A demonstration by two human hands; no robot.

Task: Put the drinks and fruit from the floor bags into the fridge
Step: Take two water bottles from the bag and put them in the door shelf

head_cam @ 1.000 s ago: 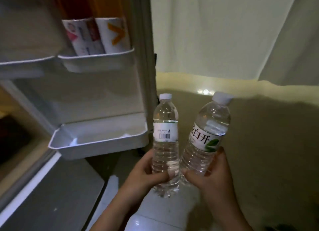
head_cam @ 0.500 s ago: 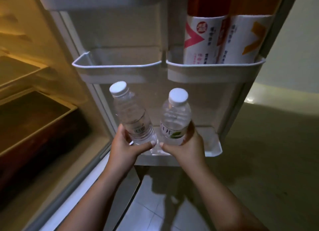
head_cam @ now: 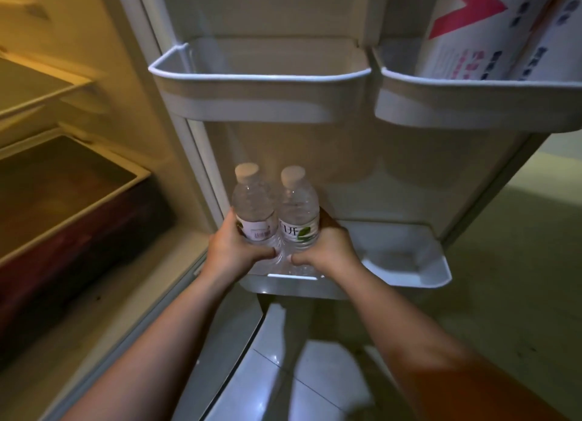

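Two clear water bottles with white caps stand upright side by side in the left part of the fridge door's bottom shelf (head_cam: 409, 272). My left hand (head_cam: 234, 250) grips the left bottle (head_cam: 252, 206) around its lower body. My right hand (head_cam: 327, 247) grips the right bottle (head_cam: 297, 209), whose white label shows a green leaf. The bottles touch each other. Their bases are hidden behind my fingers and the shelf's front wall.
Above, the door has an empty left bin (head_cam: 258, 83) and a right bin (head_cam: 472, 105) holding large drink bottles (head_cam: 491, 27) with red and white labels. The lit fridge interior at left shows shelves and a dark drawer (head_cam: 63, 200). Pale tiled floor (head_cam: 315, 373) lies below.
Both hands moved the two bottles forward and down, from in front of the door into its bottom shelf. The view came closer to the door.
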